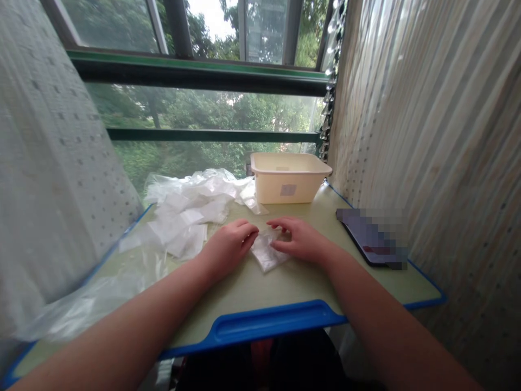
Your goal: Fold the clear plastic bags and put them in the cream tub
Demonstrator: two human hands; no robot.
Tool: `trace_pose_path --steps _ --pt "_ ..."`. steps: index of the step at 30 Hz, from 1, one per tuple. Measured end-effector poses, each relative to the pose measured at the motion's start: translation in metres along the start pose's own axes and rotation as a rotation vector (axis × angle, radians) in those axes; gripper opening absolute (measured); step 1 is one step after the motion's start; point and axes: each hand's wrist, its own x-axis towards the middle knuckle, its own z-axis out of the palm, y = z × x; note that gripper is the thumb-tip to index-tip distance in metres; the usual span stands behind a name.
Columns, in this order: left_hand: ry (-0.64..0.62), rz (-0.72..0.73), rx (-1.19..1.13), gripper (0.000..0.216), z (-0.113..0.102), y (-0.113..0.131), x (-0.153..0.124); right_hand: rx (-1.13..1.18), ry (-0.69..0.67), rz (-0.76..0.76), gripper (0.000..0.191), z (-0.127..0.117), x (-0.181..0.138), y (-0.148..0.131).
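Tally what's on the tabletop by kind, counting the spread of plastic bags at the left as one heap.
Cream tub: 1
Dark flat device: 1
Small plastic packet: 1
Heap of plastic bags: 1
Total: 4

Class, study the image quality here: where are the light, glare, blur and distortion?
Head view: daylight enters by the window, a sky patch nearly white; head view: the plastic bags and the small bag by the right hand show pale, soft detail; head view: the left arm and right arm look stretched towards the lower corners; head view: square blocks mask part of the phone.
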Motion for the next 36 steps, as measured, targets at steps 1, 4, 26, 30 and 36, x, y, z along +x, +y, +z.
trace_pose_path --steps 1,4,26,30,36 --pt "0.014 -0.016 -0.009 0.019 0.0 0.0 0.0 0.001 0.004 -0.015 0.05 0.001 0.0 0.0" --pt "0.038 -0.075 -0.038 0.019 -0.001 0.001 0.001 0.004 0.038 -0.034 0.05 0.003 0.003 0.001" --pt "-0.014 -0.257 -0.184 0.057 0.014 -0.001 0.012 0.462 0.079 0.14 0.018 0.008 0.015 0.001" --pt "-0.027 -0.26 -0.192 0.029 0.013 -0.001 0.012 0.451 0.053 0.161 0.013 0.006 0.014 0.001" --pt "-0.001 -0.23 -0.194 0.012 0.01 0.003 0.013 0.362 0.089 0.108 0.019 0.002 0.014 -0.006"
